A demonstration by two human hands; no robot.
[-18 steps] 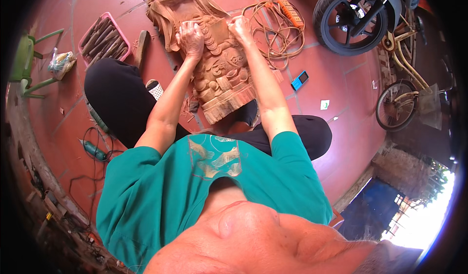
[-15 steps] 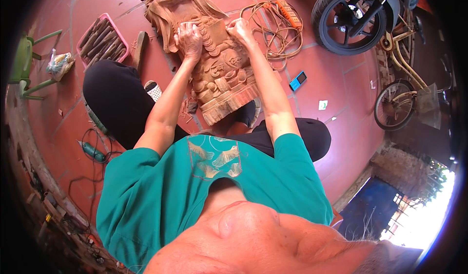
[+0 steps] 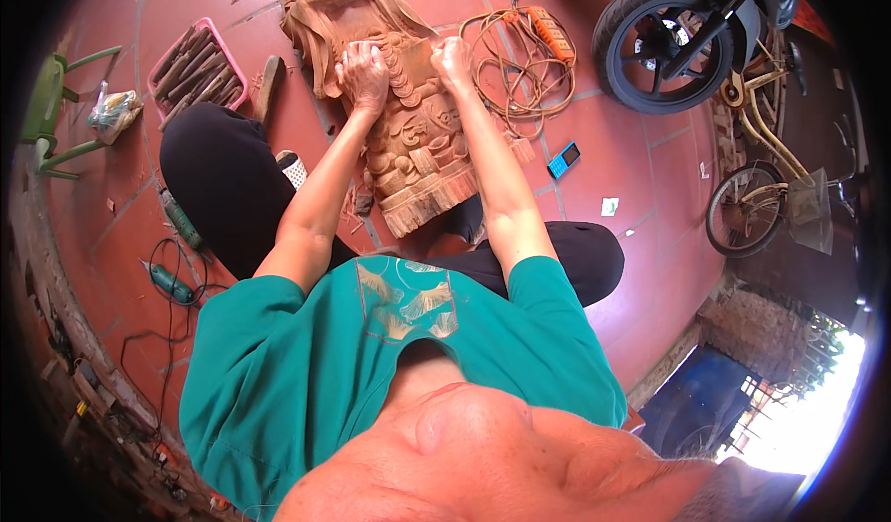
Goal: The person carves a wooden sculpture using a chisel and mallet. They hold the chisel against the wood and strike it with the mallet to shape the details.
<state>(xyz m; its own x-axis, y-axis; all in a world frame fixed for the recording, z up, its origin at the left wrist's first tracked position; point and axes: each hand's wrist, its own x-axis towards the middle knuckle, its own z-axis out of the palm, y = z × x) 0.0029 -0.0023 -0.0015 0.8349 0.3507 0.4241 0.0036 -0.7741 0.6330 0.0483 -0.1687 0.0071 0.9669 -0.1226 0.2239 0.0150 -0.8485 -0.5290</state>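
A carved wooden panel [image 3: 413, 137] lies in front of my crossed legs, covered in deep relief with drapery-like folds at its far end. My left hand [image 3: 364, 75] rests on its surface, fingers laid out over the carving. At the panel's right edge, my right hand [image 3: 452, 61] is closed with its fingers curled together against the wood. What it holds, if anything, is too small and hidden to make out.
A pink basket of carving tools [image 3: 243, 95] and a wooden mallet-like piece [image 3: 269, 86] lie left. An orange power strip [image 3: 551, 35] with coiled cord, a blue phone [image 3: 563, 160] and a motorbike wheel [image 3: 664, 41] are right. A green power tool [image 3: 171, 283] lies lower left.
My right hand has shifted slightly left and nearer along the panel's edge. My left hand stays on the carving. The whole view has turned a little.
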